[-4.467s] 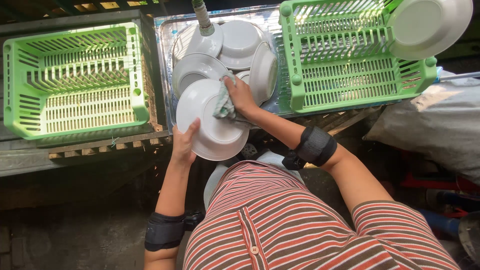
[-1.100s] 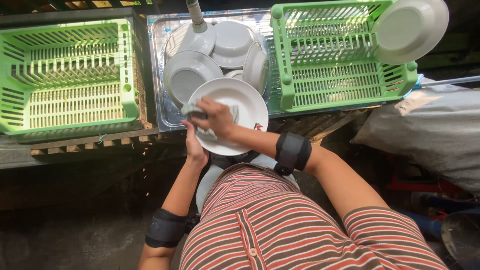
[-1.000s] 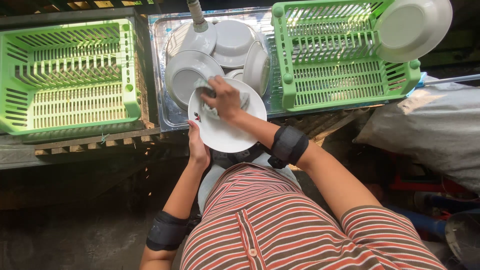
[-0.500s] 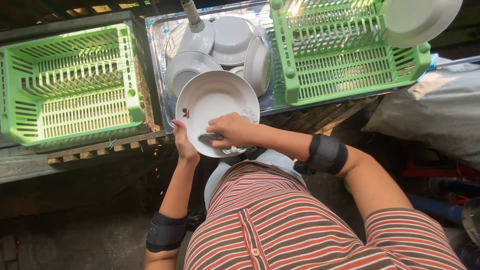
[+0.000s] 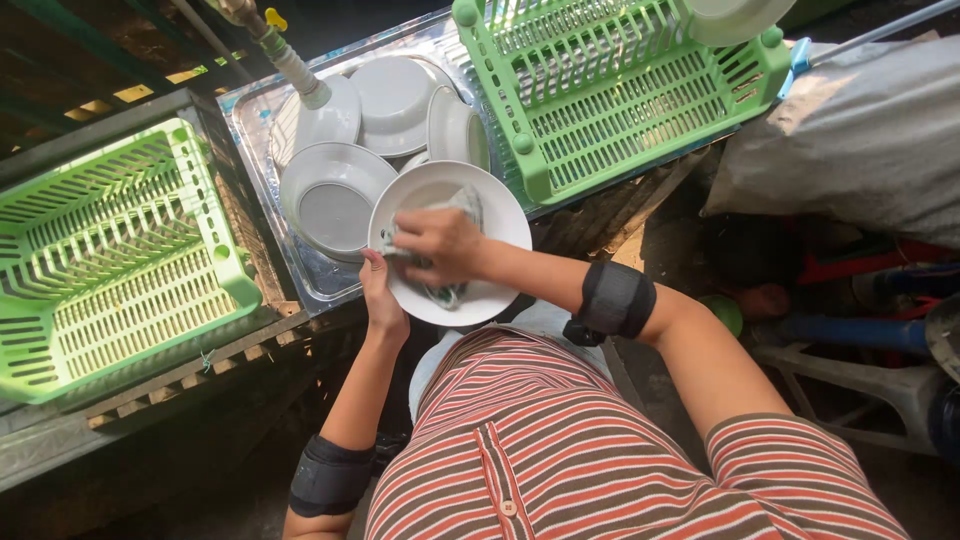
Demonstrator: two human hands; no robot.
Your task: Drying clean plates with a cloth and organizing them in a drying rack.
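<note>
A white plate (image 5: 497, 215) is held over the near edge of a metal sink (image 5: 318, 280). My left hand (image 5: 381, 300) grips the plate's left rim from below. My right hand (image 5: 440, 243) presses a grey-green cloth (image 5: 462, 205) flat against the plate's face. Both forearms wear black bands. Several white bowls and plates (image 5: 335, 195) lie stacked in the sink behind it.
A tap with a hose (image 5: 290, 62) hangs over the sink. One green plastic crate (image 5: 95, 265) stands left of the sink, another (image 5: 620, 90) right of it, with a white plate (image 5: 735, 8) on its far corner. A grey sack (image 5: 860, 140) lies at right.
My right hand with the cloth has rubbed around the plate's face, from its lower part up to the middle. The left hand has kept hold of the rim. The view shifted.
</note>
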